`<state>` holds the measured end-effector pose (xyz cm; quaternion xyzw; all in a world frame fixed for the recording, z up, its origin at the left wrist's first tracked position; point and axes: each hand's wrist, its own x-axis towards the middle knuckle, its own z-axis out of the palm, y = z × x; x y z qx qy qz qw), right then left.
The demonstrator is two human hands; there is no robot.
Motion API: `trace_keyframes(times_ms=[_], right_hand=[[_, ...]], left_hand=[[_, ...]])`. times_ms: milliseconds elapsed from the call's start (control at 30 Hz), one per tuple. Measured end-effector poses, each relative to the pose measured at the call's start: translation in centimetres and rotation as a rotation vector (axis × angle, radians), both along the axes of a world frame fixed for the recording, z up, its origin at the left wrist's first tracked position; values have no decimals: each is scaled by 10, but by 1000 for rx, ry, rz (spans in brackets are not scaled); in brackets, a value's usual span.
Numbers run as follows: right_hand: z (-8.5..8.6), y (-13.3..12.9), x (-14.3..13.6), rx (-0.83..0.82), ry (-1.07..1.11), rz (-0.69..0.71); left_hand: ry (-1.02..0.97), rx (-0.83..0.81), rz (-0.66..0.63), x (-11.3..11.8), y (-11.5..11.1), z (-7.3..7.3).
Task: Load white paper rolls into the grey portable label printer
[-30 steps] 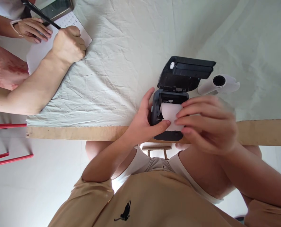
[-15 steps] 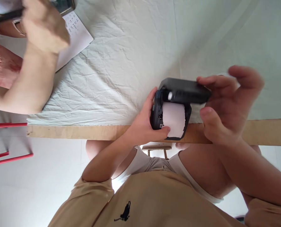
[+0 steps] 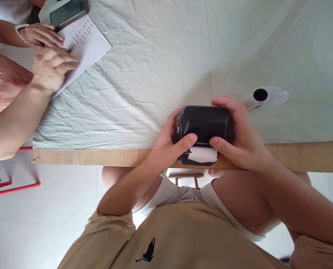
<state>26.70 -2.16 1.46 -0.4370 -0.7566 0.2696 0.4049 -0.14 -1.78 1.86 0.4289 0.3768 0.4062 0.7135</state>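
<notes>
A small black label printer [image 3: 205, 121] sits at the table's front edge with its lid down. White paper [image 3: 202, 154] with a torn edge sticks out of its front slot. My left hand [image 3: 172, 140] wraps round the printer's left side, thumb on the lid. On the other side my right hand [image 3: 239, 136] grips it the same way, its thumb on the lid's front corner. The paper roll inside is hidden by the lid. Beyond my right hand lies a white paper roll [image 3: 250, 102] with a black core end and a loose flap.
A pale cloth [image 3: 144, 74] covers the table, whose wooden edge [image 3: 295, 157] runs along the front. At the upper left, another person's hands [image 3: 50, 69] rest over a written sheet [image 3: 92, 46], near a dark-screened device [image 3: 68, 14]. Red metal bars [image 3: 13, 190] stand at lower left.
My right hand has swung the printer's lid down over the roll and now holds the printer's right side. The other person's raised hand has come down to the sheet.
</notes>
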Motion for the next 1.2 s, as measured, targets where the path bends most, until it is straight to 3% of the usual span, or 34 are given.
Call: trace_keyframes(times_ms=[100, 233, 500, 800, 1200], right_hand=[[0, 3, 8, -102, -44, 109], [2, 6, 14, -92, -84, 120], [-1, 4, 10, -80, -78, 107], [0, 4, 9, -53, 4, 170], [5, 2, 7, -16, -6, 179]], left_hand=[[59, -38, -31, 5, 0, 9], [68, -36, -44, 6, 2, 14], [47, -19, -56, 5, 1, 16], [-23, 29, 31, 9, 4, 4], [32, -84, 72, 12, 7, 16]])
